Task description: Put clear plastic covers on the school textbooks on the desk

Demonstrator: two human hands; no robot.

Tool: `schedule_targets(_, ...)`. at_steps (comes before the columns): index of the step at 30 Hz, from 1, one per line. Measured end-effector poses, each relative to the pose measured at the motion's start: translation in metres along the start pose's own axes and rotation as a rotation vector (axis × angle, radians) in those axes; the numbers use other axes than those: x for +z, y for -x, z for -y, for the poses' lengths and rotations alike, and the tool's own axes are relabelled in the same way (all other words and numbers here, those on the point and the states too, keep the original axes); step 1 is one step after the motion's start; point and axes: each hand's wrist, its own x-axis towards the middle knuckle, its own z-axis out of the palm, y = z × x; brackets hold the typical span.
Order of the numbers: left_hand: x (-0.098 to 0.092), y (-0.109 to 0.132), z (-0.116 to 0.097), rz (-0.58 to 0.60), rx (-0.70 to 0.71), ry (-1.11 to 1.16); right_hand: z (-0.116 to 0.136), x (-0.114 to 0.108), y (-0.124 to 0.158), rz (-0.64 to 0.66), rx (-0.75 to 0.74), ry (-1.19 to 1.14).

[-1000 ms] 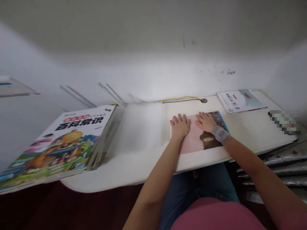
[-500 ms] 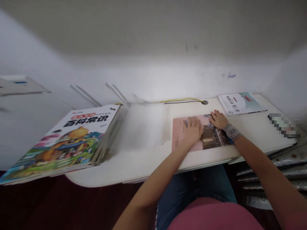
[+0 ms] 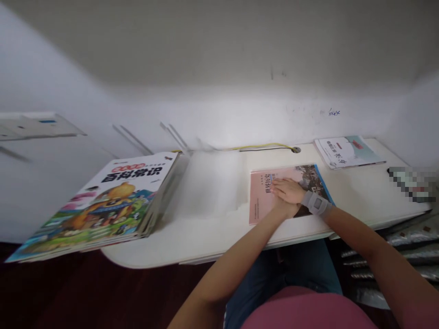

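A pink textbook (image 3: pixel 258 196) with a photo of old buildings on its cover lies on the white desk. My right hand (image 3: pixel 288 188) lies flat over it, fingers stretched out towards the left, with a grey band on the wrist. Underneath is my left hand (image 3: pixel 287 209), crossed by the right one. Its fingers are mostly hidden, and it rests on the lower middle of the cover. A blue strip shows along the book's right edge.
Left on the desk (image 3: pixel 133 258) is a stack of large picture books (image 3: pixel 113 201). A white and green book (image 3: pixel 348 151) lies back right, with a pixelated phone-like object (image 3: pixel 411 183) beyond it. A yellow cable (image 3: pixel 264 146) runs along the wall to a hole.
My right hand has moved left from the book's upper right edge onto my left hand. The left hand has shifted slightly down and right. The view has shifted a little.
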Motion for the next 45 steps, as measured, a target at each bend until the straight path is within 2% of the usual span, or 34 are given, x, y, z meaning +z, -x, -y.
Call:
schedule_targets(4, -0.003, 0.002, -0.004, 0.09, -0.005, -0.112, -0.027, 0.003, -0.008, 0.02, -0.075, -0.022)
schedule_targets(8, -0.007, 0.003, -0.005, 0.15, -0.009, -0.184, -0.055, 0.006, -0.006, -0.014, -0.03, -0.015)
schedule_targets(12, -0.015, -0.005, 0.015, 0.197, 0.022, -0.178, -0.062, 0.009, -0.001, -0.05, 0.041, 0.004)
schedule_targets(16, -0.026, -0.023, 0.052, 0.154, -0.128, -0.224, -0.06, 0.008, 0.001, -0.059, 0.053, 0.022)
schedule_targets(18, -0.029, -0.029, 0.065, 0.125, -0.156, -0.241, -0.06, 0.008, 0.002, -0.058, 0.051, 0.026)
schedule_targets(22, -0.03, -0.03, 0.076, 0.065, -0.191, -0.26, -0.07, 0.008, 0.007, -0.055, 0.065, 0.029)
schedule_targets(27, -0.035, -0.024, 0.085, 0.031, -0.343, -0.24, -0.099, 0.004, 0.025, -0.076, 0.135, 0.035)
schedule_targets(30, -0.037, -0.022, 0.089, -0.047, -0.43, -0.129, -0.112, 0.003, 0.034, -0.106, 0.201, 0.048)
schedule_targets(34, -0.043, -0.025, 0.095, -0.187, -0.514, 0.228, -0.116, 0.002, 0.037, -0.137, 0.261, 0.065)
schedule_targets(42, -0.063, -0.027, 0.125, -0.297, -0.629, 0.586, -0.113, 0.004, 0.035, -0.149, 0.279, 0.08)
schedule_targets(45, -0.071, -0.031, 0.13, -0.268, -0.602, 0.698, -0.115, 0.006, 0.035, -0.153, 0.276, 0.08)
